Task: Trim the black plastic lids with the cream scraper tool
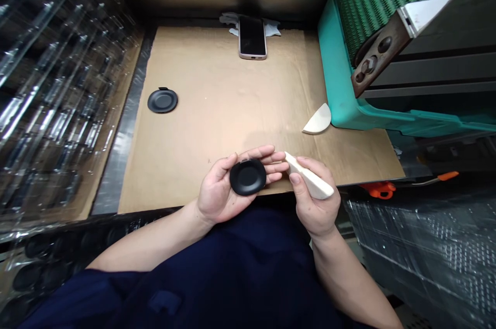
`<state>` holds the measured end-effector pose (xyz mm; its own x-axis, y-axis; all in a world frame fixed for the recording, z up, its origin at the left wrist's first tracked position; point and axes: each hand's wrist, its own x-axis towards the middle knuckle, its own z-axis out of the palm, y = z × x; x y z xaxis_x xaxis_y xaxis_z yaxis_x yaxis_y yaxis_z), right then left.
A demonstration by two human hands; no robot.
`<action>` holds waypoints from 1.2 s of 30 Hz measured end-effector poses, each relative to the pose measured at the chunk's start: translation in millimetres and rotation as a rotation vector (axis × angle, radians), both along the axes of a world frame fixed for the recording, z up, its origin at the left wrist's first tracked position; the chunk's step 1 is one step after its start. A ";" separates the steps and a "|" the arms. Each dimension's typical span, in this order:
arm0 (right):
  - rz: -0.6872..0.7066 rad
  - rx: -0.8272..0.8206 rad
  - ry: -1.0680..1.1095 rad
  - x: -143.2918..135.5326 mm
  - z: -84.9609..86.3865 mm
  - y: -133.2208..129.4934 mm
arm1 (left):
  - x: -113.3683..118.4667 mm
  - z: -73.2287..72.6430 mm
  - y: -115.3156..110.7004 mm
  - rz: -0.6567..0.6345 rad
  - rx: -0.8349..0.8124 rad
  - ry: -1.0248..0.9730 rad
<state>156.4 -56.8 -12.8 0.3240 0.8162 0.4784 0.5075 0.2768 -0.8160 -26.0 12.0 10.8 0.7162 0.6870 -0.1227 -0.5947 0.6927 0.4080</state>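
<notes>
A black round plastic lid [248,177] with a dished middle rests on the upturned palm of my left hand [220,189]. The fingers of that hand stretch out beneath it, and the thumb lies at its edge. Between the thumb and fingers of my right hand [320,205] is a cream-white wedge sponge [313,180], its tip close to my left fingertips. A second white half-round sponge [318,119] lies on the cardboard, beside the green crate. Farther left on the cardboard is another black round lid [163,100] with a small tab.
Cardboard [217,91] covers the worktop. A phone [252,37] lies on white tissue at the back. The green crate [337,76] and a rusty metal bracket [382,55] stand right. Stacked clear plastic trays [58,86] fill the left. An orange-handled tool [382,189] lies right.
</notes>
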 end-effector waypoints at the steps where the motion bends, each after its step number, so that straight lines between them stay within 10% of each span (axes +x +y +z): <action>1: 0.010 -0.025 0.005 -0.4 -0.2 -0.1 | 0.0 -0.2 -0.1 -0.001 0.002 0.004; 36: 0.070 0.016 -0.084 -0.9 -2.5 0.0 | -4.1 -1.2 -7.3 -0.015 0.129 0.147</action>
<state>155.5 -56.8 -15.3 0.2249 0.8273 0.5148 0.5528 0.3267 -0.7666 -30.2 4.7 9.6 0.7072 0.6934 -0.1382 -0.5121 0.6370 0.5762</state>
